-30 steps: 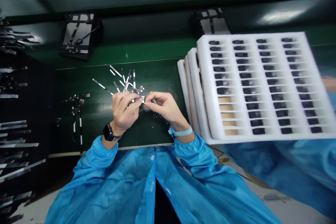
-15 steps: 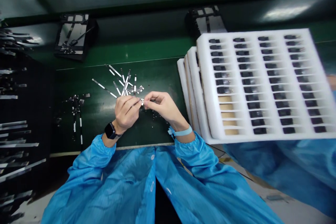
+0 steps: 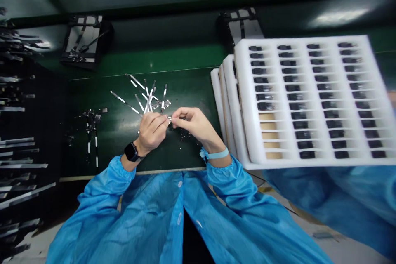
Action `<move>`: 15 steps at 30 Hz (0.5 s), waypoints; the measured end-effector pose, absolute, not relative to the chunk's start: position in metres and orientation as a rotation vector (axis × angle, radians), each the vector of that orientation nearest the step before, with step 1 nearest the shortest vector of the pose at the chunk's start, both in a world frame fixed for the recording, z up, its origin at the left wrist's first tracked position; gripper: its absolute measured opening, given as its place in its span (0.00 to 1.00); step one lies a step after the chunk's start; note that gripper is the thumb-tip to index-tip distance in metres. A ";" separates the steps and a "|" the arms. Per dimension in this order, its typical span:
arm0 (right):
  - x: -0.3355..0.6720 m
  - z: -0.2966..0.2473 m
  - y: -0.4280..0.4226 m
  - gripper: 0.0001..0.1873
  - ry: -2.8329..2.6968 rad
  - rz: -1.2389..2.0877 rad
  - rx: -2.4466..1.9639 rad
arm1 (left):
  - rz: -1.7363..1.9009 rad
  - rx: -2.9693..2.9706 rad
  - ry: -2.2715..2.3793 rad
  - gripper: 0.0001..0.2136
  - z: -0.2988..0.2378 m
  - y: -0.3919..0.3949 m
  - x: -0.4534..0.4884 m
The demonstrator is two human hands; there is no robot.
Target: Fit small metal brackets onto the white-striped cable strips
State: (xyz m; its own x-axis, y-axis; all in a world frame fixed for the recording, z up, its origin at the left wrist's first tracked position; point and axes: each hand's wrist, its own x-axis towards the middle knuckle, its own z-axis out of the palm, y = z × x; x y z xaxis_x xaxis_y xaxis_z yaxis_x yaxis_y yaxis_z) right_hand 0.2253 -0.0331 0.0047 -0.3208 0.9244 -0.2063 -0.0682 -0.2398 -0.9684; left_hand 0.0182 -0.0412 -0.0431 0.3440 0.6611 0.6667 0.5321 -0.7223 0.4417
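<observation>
My left hand (image 3: 152,131), a dark watch at its wrist, is closed on a flex cable (image 3: 170,120) whose small silvery end sticks out past the fingertips. Thumb and forefinger of my right hand (image 3: 193,123) pinch together at that same end; whatever sits between them is too small to make out. Just beyond the hands lies a loose heap of thin black-and-white flex cables (image 3: 149,98), fanned out on the green bench (image 3: 192,86). Tiny specks are scattered beneath my right hand.
White foam trays (image 3: 258,140) with dark parts in slots stand stacked at right, beside a co-worker's blue sleeve (image 3: 334,198). More cables (image 3: 92,126) lie to the left. A black rack (image 3: 37,123) holds strips at far left. Two dark fixtures (image 3: 82,41) sit at the back.
Both hands stay together at the small silvery end, shifted very slightly right in view. One cable on the heap now leans further right.
</observation>
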 end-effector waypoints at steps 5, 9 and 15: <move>0.233 -0.001 -0.028 0.20 -1.170 1.876 -1.094 | 1.360 2.514 0.999 0.07 -0.045 -0.041 0.016; 0.234 -0.010 -0.023 0.22 -1.091 1.993 -1.022 | 1.311 2.496 1.020 0.06 -0.045 -0.040 0.015; 0.232 -0.015 -0.022 0.23 -1.000 2.093 -0.927 | 1.417 2.517 0.970 0.07 -0.041 -0.042 0.018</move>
State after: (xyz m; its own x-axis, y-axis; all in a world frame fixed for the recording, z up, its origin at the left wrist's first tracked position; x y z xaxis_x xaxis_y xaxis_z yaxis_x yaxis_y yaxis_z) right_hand 0.2319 -0.0224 -0.0154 -0.5518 0.7703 -0.3196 -0.2354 -0.5115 -0.8264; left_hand 0.0179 -0.0418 -0.0411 0.3662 0.5687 0.7365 0.4807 -0.7933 0.3736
